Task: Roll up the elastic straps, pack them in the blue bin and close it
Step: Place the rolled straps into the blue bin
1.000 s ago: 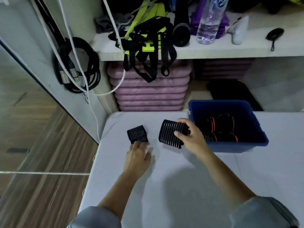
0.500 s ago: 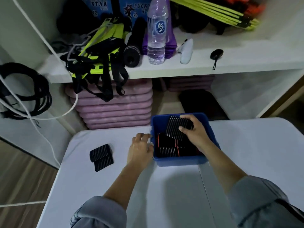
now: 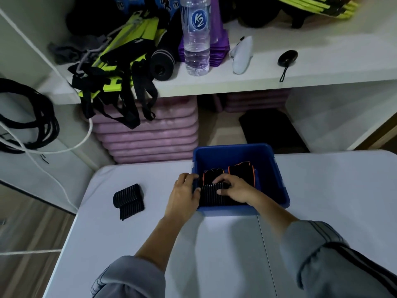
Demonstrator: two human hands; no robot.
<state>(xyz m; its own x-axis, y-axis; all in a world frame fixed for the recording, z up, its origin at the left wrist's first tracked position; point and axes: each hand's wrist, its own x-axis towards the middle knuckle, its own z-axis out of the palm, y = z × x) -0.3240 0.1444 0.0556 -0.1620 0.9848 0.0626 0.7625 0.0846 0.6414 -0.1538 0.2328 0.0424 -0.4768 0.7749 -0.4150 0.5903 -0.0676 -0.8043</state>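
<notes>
So the ribbed strap roll (image 3: 212, 195) our right grip (image 3: 234, 189) had up over the blue bin (image 3: 277, 181) is now down inside it, near-left corner, fingers curled over it. Our left grip (image 3: 184, 193) came off the worktop (image 3: 150, 244) and now holds the bin's left wall.

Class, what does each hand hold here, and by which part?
Right hand grips the ribbed rolled strap by its right end, inside the blue bin. Left hand curls at the bin's left wall; rim or strap, cannot tell.
</notes>
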